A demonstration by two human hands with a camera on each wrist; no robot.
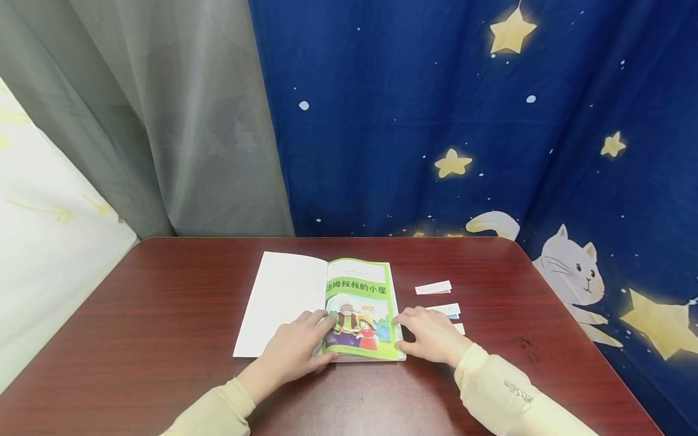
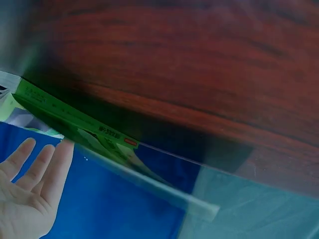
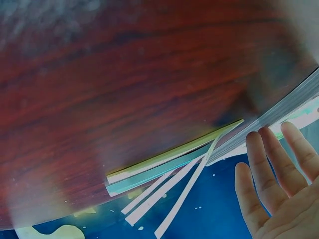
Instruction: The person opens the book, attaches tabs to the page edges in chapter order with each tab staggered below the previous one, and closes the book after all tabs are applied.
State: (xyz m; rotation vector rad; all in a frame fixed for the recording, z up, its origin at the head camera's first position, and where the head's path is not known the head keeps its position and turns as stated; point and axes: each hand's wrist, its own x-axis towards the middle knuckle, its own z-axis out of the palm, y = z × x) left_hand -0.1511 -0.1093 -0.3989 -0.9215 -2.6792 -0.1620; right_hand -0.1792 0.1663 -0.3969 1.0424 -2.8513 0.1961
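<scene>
The left grip (image 1: 294, 345) is loose, its fingers resting on the picture page of the book (image 1: 354, 290), beside the fold; the right grip (image 1: 433, 333) is relaxed too, fingertips at the book's right edge. The book lies open between them, its white leaf (image 1: 286, 303) spread leftward. Just right of the book, paper slips (image 1: 433, 287) lie on the bench (image 1: 163, 315), some partly hidden by the right grip. A sideways brush there could scatter them; uneven pressing could crease the page or shift the book.
</scene>
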